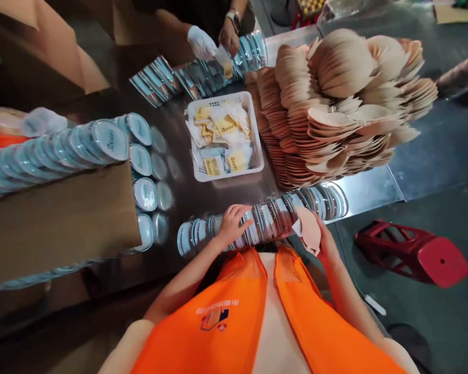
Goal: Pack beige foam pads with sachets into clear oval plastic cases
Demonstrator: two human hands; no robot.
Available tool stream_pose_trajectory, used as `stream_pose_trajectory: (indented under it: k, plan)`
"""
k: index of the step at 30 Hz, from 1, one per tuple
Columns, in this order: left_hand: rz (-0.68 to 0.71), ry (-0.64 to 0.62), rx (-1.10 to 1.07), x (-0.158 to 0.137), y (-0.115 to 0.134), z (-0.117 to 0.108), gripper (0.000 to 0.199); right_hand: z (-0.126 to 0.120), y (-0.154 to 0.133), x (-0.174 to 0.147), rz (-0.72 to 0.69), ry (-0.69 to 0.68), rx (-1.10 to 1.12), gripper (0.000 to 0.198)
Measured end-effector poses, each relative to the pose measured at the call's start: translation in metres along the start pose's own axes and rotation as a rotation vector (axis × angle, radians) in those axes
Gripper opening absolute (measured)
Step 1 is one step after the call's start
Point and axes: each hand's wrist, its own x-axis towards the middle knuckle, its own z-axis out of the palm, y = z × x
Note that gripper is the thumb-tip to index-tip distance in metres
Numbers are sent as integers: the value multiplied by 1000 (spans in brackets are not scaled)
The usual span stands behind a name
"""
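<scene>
A row of round clear containers with pale labels or contents lies on its side along the near table edge. My left hand rests on the left half of this row, its fingers stretched out and apart. At the row's right part, my right hand is closed on thin beige rounded pieces. A small white corner shows at their left side. Just beyond the row stands a big pile of similar beige pieces, stacked in bundles. A white plastic basket holds small white-and-yellow printed packets.
Across the table, a co-worker's gloved hand and bare hand work over another row of containers. At left, lidded round containers line a cardboard box. A red stool lies tipped at right.
</scene>
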Motion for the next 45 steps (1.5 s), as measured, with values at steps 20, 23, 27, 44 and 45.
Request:
stream_pose_trajectory:
  k: [20,23,27,44,45]
  plan:
    - [434,-436,342,-9,-44,12,29,12,97,-72,56,242,-99,89]
    - [403,-482,366,-6,-40,15,23,17,100,-78,-148,266,-234,76]
    - [345,-446,308,-3,-39,17,35,44,100,-82,-486,121,-636,53]
    - [273,-389,126,1,-35,22,35,99,157,11,-792,-28,-1281,16]
    - [275,-397,136,0,-34,23,33,99,158,15,-784,-61,-1321,17]
